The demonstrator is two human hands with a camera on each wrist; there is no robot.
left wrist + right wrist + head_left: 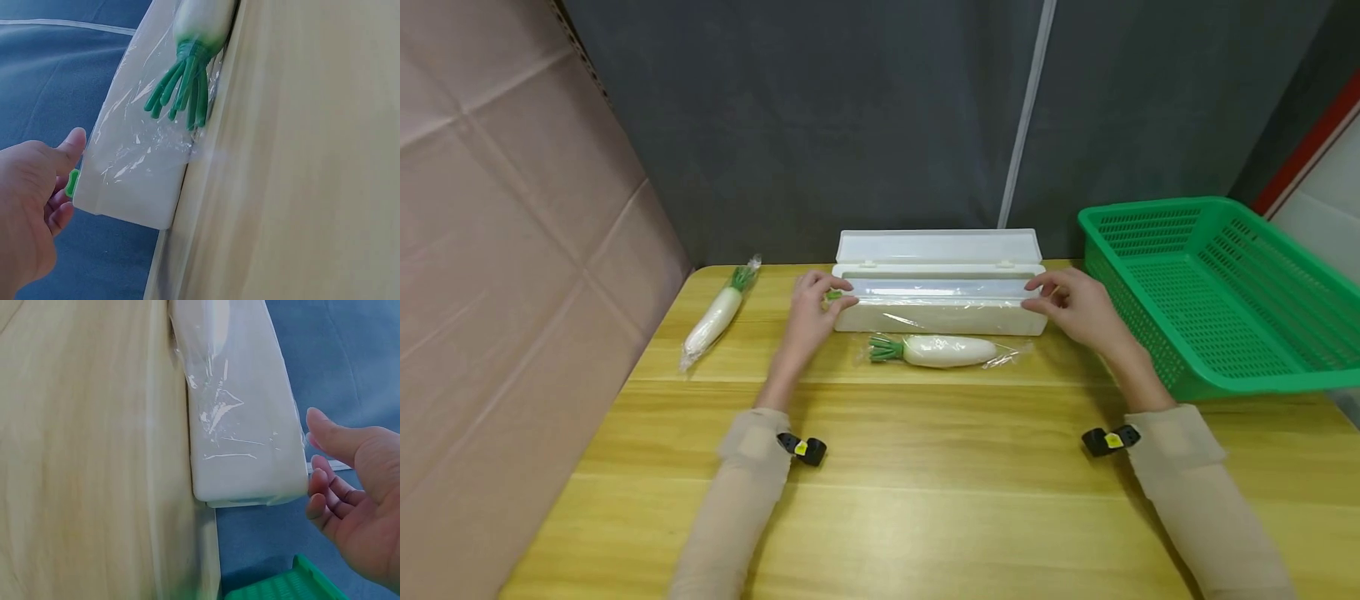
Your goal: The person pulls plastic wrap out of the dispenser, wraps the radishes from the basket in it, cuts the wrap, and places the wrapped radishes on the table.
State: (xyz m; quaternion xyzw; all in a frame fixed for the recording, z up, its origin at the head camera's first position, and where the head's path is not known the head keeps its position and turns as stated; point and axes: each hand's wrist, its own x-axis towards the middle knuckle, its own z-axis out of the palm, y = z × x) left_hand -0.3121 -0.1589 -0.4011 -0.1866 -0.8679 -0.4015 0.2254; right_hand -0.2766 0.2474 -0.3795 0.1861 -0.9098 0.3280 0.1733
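Observation:
A white cling film dispenser (940, 320) stands with its lid (936, 247) raised, and clear film hangs over its front. My left hand (811, 304) is at the dispenser's left end, thumb and forefinger apart at its rim, near a small green piece (72, 183). At the opposite end is my right hand (1075, 307), thumb and fingers bent with a gap between them. Whether either hand touches the film is hard to tell. A white radish with green stalks (949, 351) lies under clear film along the dispenser's front. Neither hand touches it.
Another film-wrapped white radish (715, 321) lies slanted at the table's left. A green plastic basket (1180, 367) stands on the right, close to my right forearm. Behind the wooden table (925, 500) hangs a dark grey curtain (820, 125).

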